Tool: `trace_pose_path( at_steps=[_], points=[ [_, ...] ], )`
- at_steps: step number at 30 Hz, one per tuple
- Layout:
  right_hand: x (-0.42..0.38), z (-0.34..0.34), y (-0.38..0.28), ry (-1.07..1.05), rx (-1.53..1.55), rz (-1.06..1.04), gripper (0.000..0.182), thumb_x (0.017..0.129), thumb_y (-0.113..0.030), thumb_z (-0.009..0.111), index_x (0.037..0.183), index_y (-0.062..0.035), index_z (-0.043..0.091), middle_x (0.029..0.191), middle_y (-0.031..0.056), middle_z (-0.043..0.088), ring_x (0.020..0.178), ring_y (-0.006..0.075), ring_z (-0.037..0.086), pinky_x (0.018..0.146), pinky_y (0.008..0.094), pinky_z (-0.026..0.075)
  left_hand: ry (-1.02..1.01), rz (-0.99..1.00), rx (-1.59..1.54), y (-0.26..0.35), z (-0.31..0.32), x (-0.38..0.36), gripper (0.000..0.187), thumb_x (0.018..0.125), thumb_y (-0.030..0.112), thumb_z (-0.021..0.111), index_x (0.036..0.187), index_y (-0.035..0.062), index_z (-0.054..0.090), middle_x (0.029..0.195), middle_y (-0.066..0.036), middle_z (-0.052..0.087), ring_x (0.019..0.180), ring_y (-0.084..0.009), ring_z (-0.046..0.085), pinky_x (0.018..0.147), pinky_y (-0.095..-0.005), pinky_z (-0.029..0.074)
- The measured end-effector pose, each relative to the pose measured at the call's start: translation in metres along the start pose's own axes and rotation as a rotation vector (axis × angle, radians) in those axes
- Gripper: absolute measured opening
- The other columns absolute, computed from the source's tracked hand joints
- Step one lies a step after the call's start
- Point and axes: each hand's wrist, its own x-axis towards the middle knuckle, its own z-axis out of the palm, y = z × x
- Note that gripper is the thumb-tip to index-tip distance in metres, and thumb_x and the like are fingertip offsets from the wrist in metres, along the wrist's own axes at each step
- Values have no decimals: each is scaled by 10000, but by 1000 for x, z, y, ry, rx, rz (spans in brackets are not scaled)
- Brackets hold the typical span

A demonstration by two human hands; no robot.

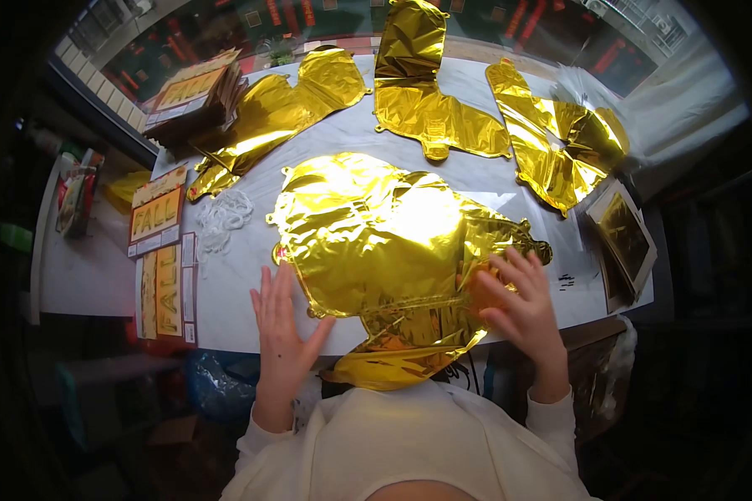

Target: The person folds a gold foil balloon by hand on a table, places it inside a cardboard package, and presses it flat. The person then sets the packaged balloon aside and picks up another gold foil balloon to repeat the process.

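A large flat gold foil balloon (351, 250) lies across the middle of the table, creased and glaring with light. Its near end folds down over the table's front edge toward my body. My left hand (284, 326) is open, fingers stretched forward at the balloon's left edge, thumb right by its lower left corner. Over the right part of the foil, my right hand (520, 305) is open too, its fingers spread and slightly bent, with nothing gripped between them. Small tabs stick out along the balloon's rim.
Further back lie an L-shaped foil balloon (443, 117), another at the left (284, 117) and one at the right (560, 142). A stack of printed FALL packages (188, 96), loose FALL cards (157, 213), white string (224, 219) and upright dark-faced packets (625, 238) stand around the table (230, 309).
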Motion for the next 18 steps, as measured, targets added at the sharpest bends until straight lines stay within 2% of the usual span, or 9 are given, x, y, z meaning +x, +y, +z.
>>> trace_pose_path(
  at_steps=[1, 2, 4, 10, 18],
  points=[
    [7, 4, -7, -65, 34, -51, 530, 928, -389, 730, 1404, -165, 666, 1550, 115, 542, 1482, 393, 428, 1247, 577, 240, -41, -22, 74, 0, -3, 2, 992, 835, 280, 853, 1617, 13, 305, 1665, -216, 337, 1564, -440, 266, 1247, -640, 159],
    [13, 9, -14, -64, 33, -53, 530, 928, -389, 730, 1404, -165, 666, 1550, 115, 542, 1482, 393, 428, 1247, 577, 240, -39, -21, 74, -4, -4, 3, 992, 835, 280, 853, 1617, 13, 305, 1665, -216, 337, 1564, -440, 266, 1247, -640, 159],
    [22, 18, -23, -171, 46, -119, 598, 943, -461, 694, 1466, -183, 614, 1605, 94, 490, 1510, 382, 397, 1250, 579, 229, -52, 41, 112, -17, -6, 6, 1021, 895, 441, 778, 1651, 27, 229, 1697, -204, 293, 1591, -404, 220, 1228, -701, 19],
    [22, 28, -22, -219, 19, -85, 616, 940, -461, 695, 1478, -177, 597, 1621, 88, 470, 1527, 364, 372, 1251, 561, 223, -214, -58, 260, -26, -8, 11, 862, 982, 475, 651, 1650, 70, 287, 1708, -127, 309, 1596, -357, 234, 1181, -761, -43],
    [14, 22, -14, -170, 55, -5, 562, 931, -368, 706, 1449, -167, 623, 1597, 108, 499, 1505, 382, 400, 1244, 573, 228, -200, -52, 224, -26, -10, 11, 804, 999, 437, 637, 1644, 81, 315, 1711, -121, 307, 1597, -349, 230, 1179, -764, -43]
  ],
)
